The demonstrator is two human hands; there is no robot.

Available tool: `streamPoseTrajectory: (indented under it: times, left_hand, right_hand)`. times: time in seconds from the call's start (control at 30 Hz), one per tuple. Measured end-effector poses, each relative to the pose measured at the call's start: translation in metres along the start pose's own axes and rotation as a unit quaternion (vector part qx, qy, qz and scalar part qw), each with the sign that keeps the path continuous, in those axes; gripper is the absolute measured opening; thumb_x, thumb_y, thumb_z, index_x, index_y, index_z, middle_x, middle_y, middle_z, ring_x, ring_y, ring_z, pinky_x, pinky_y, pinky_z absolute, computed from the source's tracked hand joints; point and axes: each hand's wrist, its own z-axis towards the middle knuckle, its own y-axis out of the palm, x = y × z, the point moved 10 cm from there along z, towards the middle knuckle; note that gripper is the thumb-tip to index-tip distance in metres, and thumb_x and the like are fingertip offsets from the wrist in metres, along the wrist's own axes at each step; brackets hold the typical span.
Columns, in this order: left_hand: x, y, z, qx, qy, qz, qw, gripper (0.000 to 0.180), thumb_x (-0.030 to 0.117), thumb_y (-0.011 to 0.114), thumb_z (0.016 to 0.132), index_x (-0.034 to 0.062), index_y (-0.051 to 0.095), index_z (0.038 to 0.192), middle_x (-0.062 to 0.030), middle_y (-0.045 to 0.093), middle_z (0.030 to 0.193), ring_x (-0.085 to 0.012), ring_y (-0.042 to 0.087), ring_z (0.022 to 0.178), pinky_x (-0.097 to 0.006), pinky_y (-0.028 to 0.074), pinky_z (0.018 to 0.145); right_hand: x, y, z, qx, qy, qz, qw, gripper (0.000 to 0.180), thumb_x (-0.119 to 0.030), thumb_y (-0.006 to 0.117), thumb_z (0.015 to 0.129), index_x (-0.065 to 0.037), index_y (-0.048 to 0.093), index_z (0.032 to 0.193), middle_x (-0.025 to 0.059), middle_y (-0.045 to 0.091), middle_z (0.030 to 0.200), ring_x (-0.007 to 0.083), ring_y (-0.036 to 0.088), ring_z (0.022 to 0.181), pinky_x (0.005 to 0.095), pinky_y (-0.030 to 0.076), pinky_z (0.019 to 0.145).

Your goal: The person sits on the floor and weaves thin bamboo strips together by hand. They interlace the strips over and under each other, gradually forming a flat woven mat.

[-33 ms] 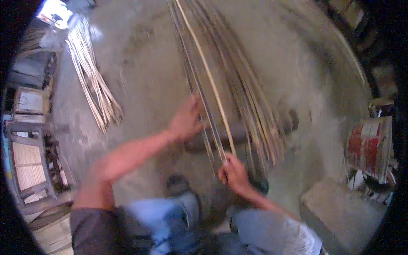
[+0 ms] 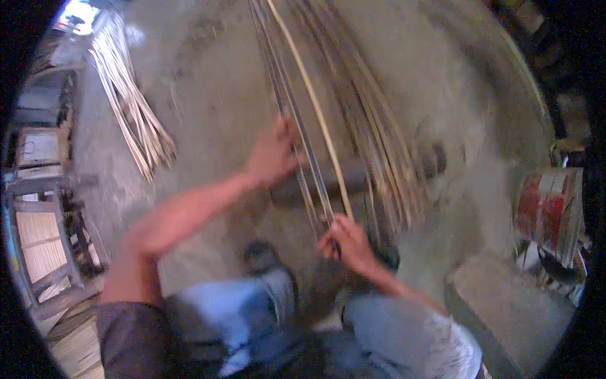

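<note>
My right hand (image 2: 348, 243), between my knees, is closed round the near end of a thin dark cane (image 2: 307, 148). A pale yellow cane (image 2: 319, 120) runs just right of it, bowing slightly, with its near end by my knuckles. Further out, my left hand (image 2: 273, 151) reaches across with its fingers bent against a thinner dark cane (image 2: 276, 88) at the left of the group. Blur hides the exact fingertips, but they look pinched on it. A loose bundle of brown canes (image 2: 372, 139) fans out to the right, lying over a dark round log (image 2: 353, 180).
Another bundle of pale canes (image 2: 129, 101) lies on the concrete floor (image 2: 202, 82) at the far left. Wooden frames (image 2: 41, 234) line the left edge. On the right are a red and white bucket (image 2: 549, 208) and a flat slab (image 2: 505, 303).
The view has shifted slightly, so the floor things sit a little higher. Both hands keep nearly the same place on the canes, and the pale yellow cane bows a little more.
</note>
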Motion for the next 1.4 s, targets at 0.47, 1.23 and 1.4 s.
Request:
streamPoseTrajectory:
  times: [0.47, 1.23, 1.4]
  left_hand:
    - [-0.056, 0.045, 0.015, -0.105, -0.172, -0.524, 0.828, 0.070, 0.022, 0.062, 0.096, 0.0055, 0.023, 0.151, -0.0131, 0.063, 0.120, -0.0192, 0.063, 0.101, -0.034, 0.052, 0.093]
    - [-0.056, 0.026, 0.009, -0.011, -0.252, -0.536, 0.806, 0.049, 0.016, 0.052, 0.098, 0.0054, 0.037, 0.143, -0.0033, 0.062, 0.093, -0.0135, 0.062, 0.076, -0.031, 0.056, 0.073]
    - [-0.055, -0.020, 0.011, 0.151, -0.136, -0.128, 0.971, 0.065, 0.027, 0.060, 0.093, 0.0061, 0.030, 0.148, -0.0151, 0.050, 0.129, -0.0294, 0.054, 0.114, -0.043, 0.044, 0.099]
  right_hand:
    - [0.086, -0.018, -0.026, 0.036, 0.129, 0.165, 0.977, 0.029, -0.016, 0.072, 0.088, 0.001, 0.062, 0.110, 0.0078, 0.070, 0.088, 0.0140, 0.065, 0.079, 0.0275, 0.053, 0.074]
    - [0.099, -0.039, -0.020, 0.107, 0.093, 0.392, 0.909, 0.026, -0.028, 0.053, 0.101, -0.007, 0.060, 0.113, 0.0017, 0.062, 0.090, 0.0109, 0.058, 0.082, 0.0255, 0.051, 0.069]
    - [0.107, -0.034, -0.019, 0.098, 0.096, 0.342, 0.929, 0.015, -0.015, 0.063, 0.095, -0.006, 0.059, 0.106, 0.0020, 0.063, 0.089, 0.0114, 0.060, 0.079, 0.0249, 0.053, 0.072]
